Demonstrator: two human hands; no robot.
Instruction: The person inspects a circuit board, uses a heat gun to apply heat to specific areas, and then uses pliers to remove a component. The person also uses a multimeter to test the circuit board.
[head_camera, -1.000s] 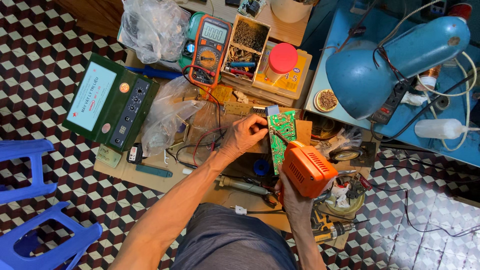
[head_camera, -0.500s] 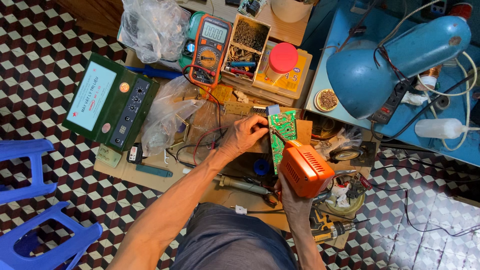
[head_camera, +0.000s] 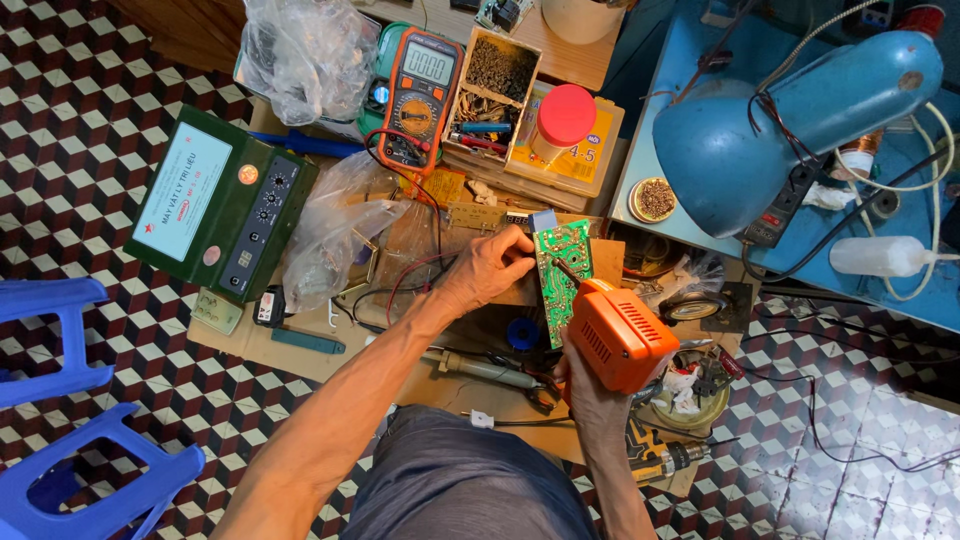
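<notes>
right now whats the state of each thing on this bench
left hand: gripping the green circuit board, held tilted
right hand: holding the orange soldering gun, tip on the board
orange multimeter: display lit
red-lidded jar: closed
blue desk lamp: aimed down; lit or not, cannot tell

- Even, fairly bright daylight is filling the scene, with colours showing strongly.
- Shadows are staying soft and short under the clutter.
- Glare is showing on the clear plastic bags (head_camera: 305, 55) at the far left.
- The tiled floor (head_camera: 60, 150) is bending slightly towards the edges.
- Focus is holding sharp throughout, with no motion blur.
</notes>
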